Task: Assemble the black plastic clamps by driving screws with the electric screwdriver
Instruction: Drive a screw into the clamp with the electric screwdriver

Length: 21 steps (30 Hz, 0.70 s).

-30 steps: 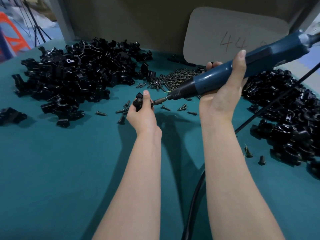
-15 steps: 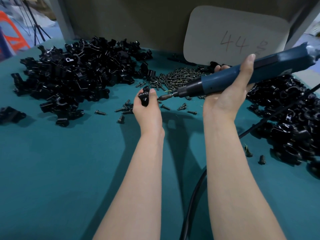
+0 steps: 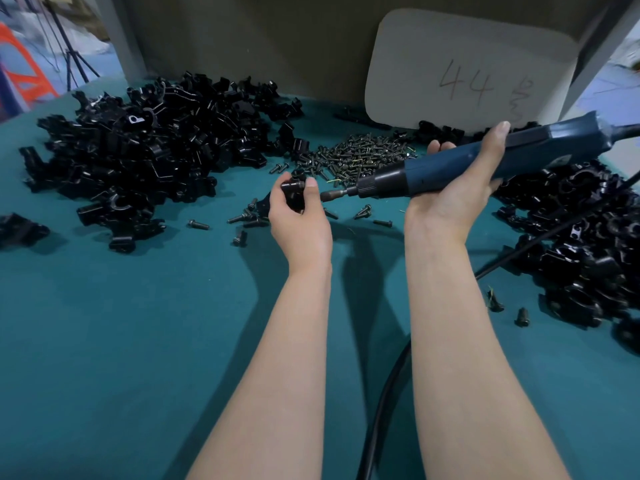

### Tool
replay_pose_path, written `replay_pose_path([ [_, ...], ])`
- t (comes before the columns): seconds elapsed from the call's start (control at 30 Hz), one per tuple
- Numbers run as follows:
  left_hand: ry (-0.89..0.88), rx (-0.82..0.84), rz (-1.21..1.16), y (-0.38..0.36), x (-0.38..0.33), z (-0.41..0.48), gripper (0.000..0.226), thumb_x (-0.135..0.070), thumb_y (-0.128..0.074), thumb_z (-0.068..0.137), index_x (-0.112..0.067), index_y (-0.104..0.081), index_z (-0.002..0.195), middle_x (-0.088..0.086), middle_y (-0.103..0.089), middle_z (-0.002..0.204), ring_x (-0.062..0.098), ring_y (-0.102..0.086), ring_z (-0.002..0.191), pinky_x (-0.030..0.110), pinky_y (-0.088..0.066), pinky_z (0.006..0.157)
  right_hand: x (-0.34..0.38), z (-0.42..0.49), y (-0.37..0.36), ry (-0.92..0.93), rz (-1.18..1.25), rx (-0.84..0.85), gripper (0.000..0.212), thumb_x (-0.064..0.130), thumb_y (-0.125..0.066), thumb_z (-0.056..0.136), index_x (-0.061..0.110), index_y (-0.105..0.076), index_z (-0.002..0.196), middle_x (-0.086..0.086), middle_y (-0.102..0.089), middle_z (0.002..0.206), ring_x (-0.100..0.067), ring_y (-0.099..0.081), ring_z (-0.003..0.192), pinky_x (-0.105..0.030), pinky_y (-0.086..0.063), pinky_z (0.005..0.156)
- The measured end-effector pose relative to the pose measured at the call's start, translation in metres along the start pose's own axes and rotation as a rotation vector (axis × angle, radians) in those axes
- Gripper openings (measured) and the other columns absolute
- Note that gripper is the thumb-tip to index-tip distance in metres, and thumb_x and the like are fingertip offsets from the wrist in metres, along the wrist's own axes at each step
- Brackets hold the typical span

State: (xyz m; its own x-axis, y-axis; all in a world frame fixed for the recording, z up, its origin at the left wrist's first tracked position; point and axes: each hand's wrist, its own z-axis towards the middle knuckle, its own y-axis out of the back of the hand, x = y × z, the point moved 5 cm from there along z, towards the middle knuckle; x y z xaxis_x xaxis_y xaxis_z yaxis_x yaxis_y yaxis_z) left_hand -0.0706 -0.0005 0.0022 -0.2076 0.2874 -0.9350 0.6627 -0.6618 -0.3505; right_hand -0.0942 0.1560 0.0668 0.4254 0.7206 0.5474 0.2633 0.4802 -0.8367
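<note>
My left hand (image 3: 298, 220) grips a small black plastic clamp (image 3: 293, 192) above the green table, thumb pressed on its right side. My right hand (image 3: 453, 192) holds the blue electric screwdriver (image 3: 450, 168) almost level, fingers curled round its body. The screwdriver's bit (image 3: 334, 194) points left and meets the clamp beside my left thumb. A heap of dark screws (image 3: 360, 157) lies just behind the two hands. The screw under the bit is hidden.
A large pile of black clamp parts (image 3: 145, 147) covers the back left of the green table (image 3: 121, 341). Another pile of black clamps (image 3: 588, 244) sits at the right. Loose screws (image 3: 242, 218) lie scattered near my left hand. The screwdriver's black cable (image 3: 384, 410) runs down between my forearms. A white card (image 3: 471, 71) stands behind.
Both hands have risen and shifted slightly right. The screwdriver has tilted flatter, towards level, its bit staying against the clamp in my left hand.
</note>
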Motion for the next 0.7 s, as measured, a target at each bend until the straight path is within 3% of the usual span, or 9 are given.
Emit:
replay_pose_path([
  [0.13, -0.014, -0.004, 0.009, 0.002, -0.001, 0.002, 0.035, -0.025, -0.057, 0.097, -0.008, -0.055, 0.127, 0.016, -0.061, 0.123, 0.009, -0.051, 0.087, 0.007, -0.043, 0.072, 0.000, 0.000, 0.000, -0.036, 0.015, -0.003, 0.046, 0.034, -0.060, 0.093, 0.019, -0.039, 0.132, -0.002, -0.055, 0.094, -0.014, -0.058, 0.073, -0.025, -0.054, 0.071],
  [0.23, -0.053, 0.018, 0.048, 0.000, -0.004, 0.001, 0.035, -0.025, -0.057, 0.096, -0.008, -0.056, 0.127, 0.016, -0.061, 0.122, 0.009, -0.052, 0.086, 0.005, -0.043, 0.072, 0.000, 0.003, 0.002, -0.051, 0.015, -0.026, 0.049, 0.037, -0.060, 0.093, 0.017, -0.039, 0.132, -0.004, -0.053, 0.098, -0.014, -0.058, 0.073, -0.023, -0.053, 0.069],
  [0.37, 0.009, 0.019, -0.016, 0.001, -0.003, -0.001, 0.035, -0.027, -0.058, 0.096, -0.006, -0.057, 0.124, 0.010, -0.065, 0.112, 0.019, -0.061, 0.101, 0.021, -0.048, 0.092, -0.001, 0.002, 0.005, -0.047, -0.001, -0.055, 0.050, 0.037, -0.060, 0.093, 0.017, -0.039, 0.133, -0.004, -0.053, 0.097, -0.013, -0.059, 0.073, -0.022, -0.053, 0.064],
  [0.47, 0.047, 0.015, -0.075, 0.001, -0.003, -0.001, 0.028, -0.024, -0.058, 0.096, -0.005, -0.059, 0.116, -0.002, -0.061, 0.095, 0.012, -0.060, 0.093, 0.022, -0.047, 0.087, -0.002, 0.003, 0.007, -0.037, 0.003, -0.051, 0.051, 0.037, -0.059, 0.093, 0.016, -0.038, 0.135, -0.004, -0.053, 0.099, -0.013, -0.059, 0.071, -0.023, -0.053, 0.067],
  [0.57, 0.017, 0.018, -0.029, 0.001, -0.004, -0.003, 0.020, -0.025, -0.058, 0.096, -0.008, -0.060, 0.107, -0.005, -0.059, 0.088, 0.012, -0.057, 0.088, 0.027, -0.050, 0.091, -0.001, 0.001, 0.003, -0.003, -0.026, -0.016, 0.040, 0.034, -0.056, 0.095, 0.018, -0.040, 0.128, -0.002, -0.055, 0.091, -0.008, -0.061, 0.064, -0.023, -0.053, 0.068],
  [0.7, 0.050, -0.005, -0.016, 0.003, -0.003, -0.003, 0.011, -0.025, -0.058, 0.096, -0.015, -0.059, 0.090, -0.008, -0.057, 0.080, 0.015, -0.056, 0.083, 0.032, -0.050, 0.093, 0.001, -0.004, -0.007, 0.039, -0.092, 0.070, 0.034, 0.030, -0.053, 0.097, 0.019, -0.040, 0.127, -0.005, -0.053, 0.096, -0.015, -0.059, 0.078, -0.029, -0.055, 0.078],
])
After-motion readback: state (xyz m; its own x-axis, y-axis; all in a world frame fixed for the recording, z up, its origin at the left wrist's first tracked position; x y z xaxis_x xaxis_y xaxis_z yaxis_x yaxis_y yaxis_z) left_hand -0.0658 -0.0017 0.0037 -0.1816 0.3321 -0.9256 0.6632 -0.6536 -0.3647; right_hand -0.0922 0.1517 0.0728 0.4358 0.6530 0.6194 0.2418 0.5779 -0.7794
